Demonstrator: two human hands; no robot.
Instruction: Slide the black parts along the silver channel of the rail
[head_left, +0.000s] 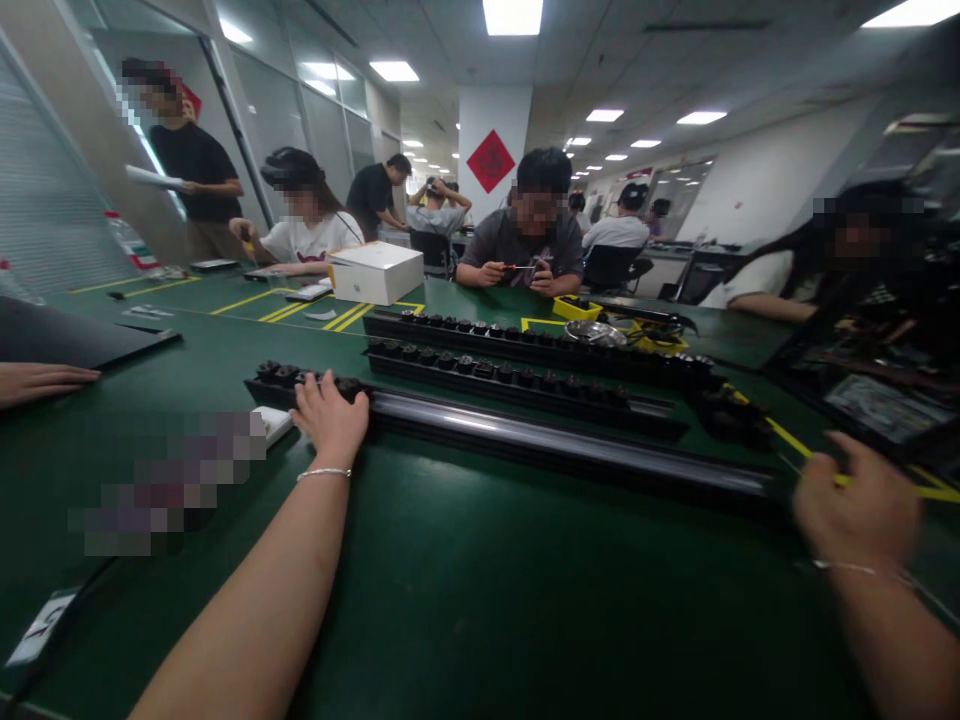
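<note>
Your left hand (330, 415) rests on the near end of the long black rail (555, 445) (it lies across the green mat); your blurred right hand (862, 510) curls at the far end, grasp unclear. Support both ends evenly.

Green work table (465, 600), yellow tape lines across its far half.
White cardboard box (377, 271), closed, toward the far edge, left of centre.
Two long black rails (525, 362) studded with round black knobs, lying parallel across the table's middle.
Small yellow bin (577, 307) near the far edge, with a shallow metal dish (596, 333) just beside it.
Dark flat panel (67, 340) at the left edge; a co-worker's hand (41, 381) rests by it.
Seated person (529, 240) at the far edge, holding a small tool.
Red diamond sign (491, 160) on a white pillar behind.
</note>
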